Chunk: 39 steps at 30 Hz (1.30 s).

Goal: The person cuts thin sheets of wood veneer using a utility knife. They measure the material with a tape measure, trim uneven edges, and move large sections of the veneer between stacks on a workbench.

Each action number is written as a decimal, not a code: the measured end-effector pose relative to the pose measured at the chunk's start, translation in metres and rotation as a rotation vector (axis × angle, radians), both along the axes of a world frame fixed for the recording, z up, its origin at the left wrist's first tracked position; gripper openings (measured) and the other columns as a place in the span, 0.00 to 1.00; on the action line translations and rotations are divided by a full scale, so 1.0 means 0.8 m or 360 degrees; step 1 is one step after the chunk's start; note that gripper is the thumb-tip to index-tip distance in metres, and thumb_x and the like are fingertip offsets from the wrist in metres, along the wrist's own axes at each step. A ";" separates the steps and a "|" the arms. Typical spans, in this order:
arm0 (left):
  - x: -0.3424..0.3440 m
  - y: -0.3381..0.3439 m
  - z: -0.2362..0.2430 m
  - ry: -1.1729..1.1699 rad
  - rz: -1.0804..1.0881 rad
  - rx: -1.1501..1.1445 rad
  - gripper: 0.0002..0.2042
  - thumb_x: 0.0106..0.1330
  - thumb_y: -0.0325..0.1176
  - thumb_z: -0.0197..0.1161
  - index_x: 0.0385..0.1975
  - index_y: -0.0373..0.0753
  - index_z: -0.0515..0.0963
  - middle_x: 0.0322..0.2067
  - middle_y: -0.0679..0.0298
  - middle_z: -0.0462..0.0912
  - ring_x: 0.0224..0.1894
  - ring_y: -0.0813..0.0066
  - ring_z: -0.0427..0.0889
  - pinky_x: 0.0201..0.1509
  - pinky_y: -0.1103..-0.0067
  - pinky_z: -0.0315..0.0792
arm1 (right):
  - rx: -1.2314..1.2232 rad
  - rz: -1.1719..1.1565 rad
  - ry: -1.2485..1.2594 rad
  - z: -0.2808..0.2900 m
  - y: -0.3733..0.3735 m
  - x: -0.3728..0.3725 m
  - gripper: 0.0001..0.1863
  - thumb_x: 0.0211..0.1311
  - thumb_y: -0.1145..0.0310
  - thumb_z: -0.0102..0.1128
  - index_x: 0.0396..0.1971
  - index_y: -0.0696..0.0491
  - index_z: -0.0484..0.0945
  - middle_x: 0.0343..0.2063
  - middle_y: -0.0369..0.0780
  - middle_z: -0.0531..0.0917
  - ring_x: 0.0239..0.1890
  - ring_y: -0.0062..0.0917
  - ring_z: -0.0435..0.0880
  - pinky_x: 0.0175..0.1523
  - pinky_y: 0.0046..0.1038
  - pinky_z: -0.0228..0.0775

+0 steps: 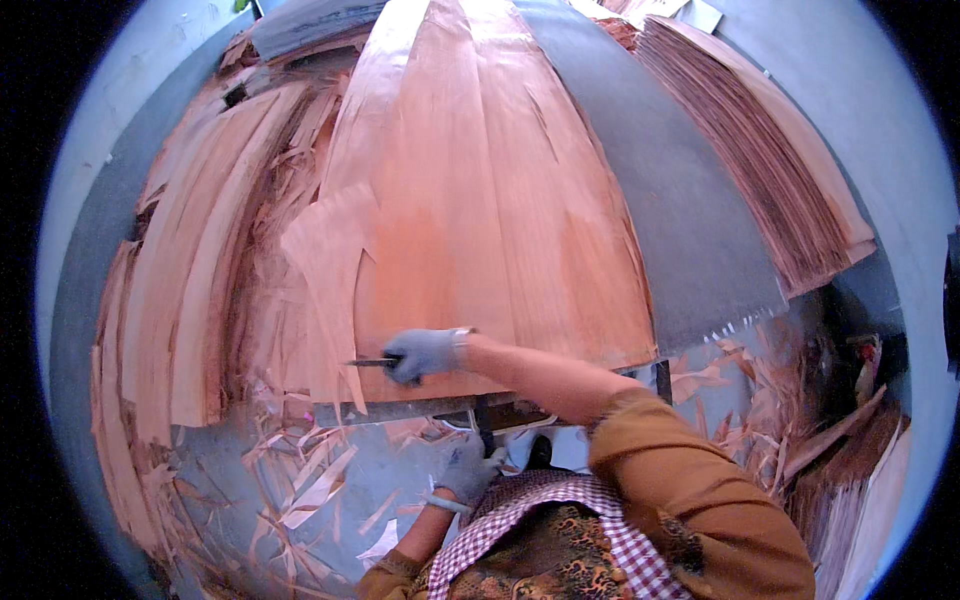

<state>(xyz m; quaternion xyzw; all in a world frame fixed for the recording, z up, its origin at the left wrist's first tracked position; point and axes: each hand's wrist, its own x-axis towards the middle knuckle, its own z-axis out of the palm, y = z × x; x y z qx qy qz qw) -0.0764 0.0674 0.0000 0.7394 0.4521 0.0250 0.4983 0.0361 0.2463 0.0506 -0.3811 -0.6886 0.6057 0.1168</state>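
Observation:
My right hand (428, 356), in a grey-blue glove, reaches across the near edge of the worktable. It is closed around a knife (370, 362) whose dark, narrow blade points left over the wood veneer. Long, reddish-tan veneer sheets (480, 220) lie lengthwise on the table beneath that arm. A torn, narrow strip of veneer (335, 270) slants along their left side, close to the blade. Lower down, in front of my body and below the table edge, is my gloved left hand (470, 472); its fingers are too unclear to show whether they grip anything.
Stacked veneer (190, 260) lines the left side, with torn scraps beside it. A dark grey table surface (680, 190) shows on the right, then a tall veneer stack (750, 150). Offcuts (310, 490) litter the floor. More sheets (850, 490) stand at the lower right.

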 end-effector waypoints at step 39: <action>-0.093 0.082 0.063 0.0531 0.0592 0.2053 0.20 0.59 0.36 0.55 0.53 0.41 0.71 0.51 0.58 0.73 0.57 0.59 0.69 0.67 0.54 0.49 | 0.0401 -0.1923 -0.0464 0.240 -0.305 0.542 0.11 0.44 0.69 0.59 0.28 0.59 0.76 0.20 0.34 0.76 0.20 0.19 0.73 0.24 0.23 0.67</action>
